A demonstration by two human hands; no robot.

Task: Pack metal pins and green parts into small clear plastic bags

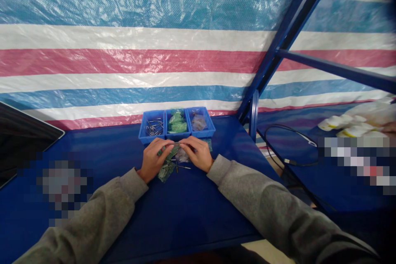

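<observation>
**Left hand and right hand meet at a slim piece**

Closest to me, two grey sleeves reach in across the blue tabletop. Just past the cuffs, a green-tinted packet lies beside the left hand, with loose metal pieces on its right. A clear bag sits between the hands. Above all that, each hand pinches one end of the slim piece between thumb and fingers, right in front of the trays; I can't make out exactly what it is.

Those three blue trays stand side by side: the left tray has metal rods in it, the middle tray green packets, the right tray clear packets. Off to the right, a black cable loops near white-and-yellow bundles. Behind everything, past a slanting blue frame, hangs a striped sheet.
</observation>
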